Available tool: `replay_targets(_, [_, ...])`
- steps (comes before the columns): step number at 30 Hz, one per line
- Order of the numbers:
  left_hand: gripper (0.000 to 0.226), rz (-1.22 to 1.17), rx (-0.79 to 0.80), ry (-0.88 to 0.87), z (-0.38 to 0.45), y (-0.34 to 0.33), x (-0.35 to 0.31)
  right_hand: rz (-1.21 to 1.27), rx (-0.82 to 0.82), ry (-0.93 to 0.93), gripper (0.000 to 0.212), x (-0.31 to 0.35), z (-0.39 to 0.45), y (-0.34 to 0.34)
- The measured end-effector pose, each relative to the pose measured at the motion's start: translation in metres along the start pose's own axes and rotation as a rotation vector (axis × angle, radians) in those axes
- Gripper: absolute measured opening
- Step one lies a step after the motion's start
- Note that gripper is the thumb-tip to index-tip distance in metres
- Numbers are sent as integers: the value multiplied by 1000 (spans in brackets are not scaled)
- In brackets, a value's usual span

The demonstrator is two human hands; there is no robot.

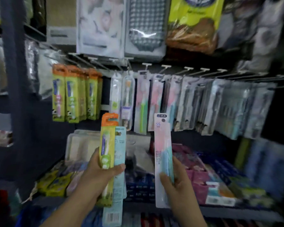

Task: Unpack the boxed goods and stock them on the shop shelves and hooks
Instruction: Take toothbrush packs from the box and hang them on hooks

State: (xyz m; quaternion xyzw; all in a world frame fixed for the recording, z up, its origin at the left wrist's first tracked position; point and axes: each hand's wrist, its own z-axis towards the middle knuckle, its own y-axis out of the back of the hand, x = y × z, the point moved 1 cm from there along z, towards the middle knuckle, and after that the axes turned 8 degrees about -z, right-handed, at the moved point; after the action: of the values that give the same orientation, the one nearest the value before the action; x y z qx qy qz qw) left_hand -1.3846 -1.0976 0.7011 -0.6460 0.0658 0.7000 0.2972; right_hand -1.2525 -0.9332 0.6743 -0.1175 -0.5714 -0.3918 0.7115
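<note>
The left hand (100, 174) gripped two toothbrush packs upright, thumb curled across them: one green-and-orange pack (107, 145) in front, one pale blue pack (119, 182) behind. The right hand (177, 181) pinched one pink-and-teal pack (163, 154) upright before the hooks (164, 67), where similar packs hung over the shelf (236, 213).

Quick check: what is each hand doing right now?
Left hand: grips a green-and-orange toothbrush pack and a pale blue carded pack.
Right hand: grips a pink-and-teal toothbrush pack.
</note>
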Motion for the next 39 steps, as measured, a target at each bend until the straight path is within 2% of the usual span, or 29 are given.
replay_targets(6, [63, 6, 97, -22, 25, -57, -18, -154, -191, 38, 61, 10, 28, 74])
replay_targets(12, [44, 8, 128, -4, 41, -82, -20, -274, -174, 32, 60, 18, 60, 113])
replay_targets(21, [43, 44, 108, -10, 57, -81, -20, -265, -111, 62, 56, 19, 99, 93])
replay_targets(30, [45, 48, 56, -74, 67, -65, -29, -213, -156, 171, 56, 44, 150, 77])
replay_targets(35, [70, 59, 53, -85, 68, -57, -33, -157, -202, 200, 60, 45, 156, 61])
replay_targets(39, [57, 61, 39, -94, 74, -51, -30, -48, -220, 190, 61, 45, 163, 55])
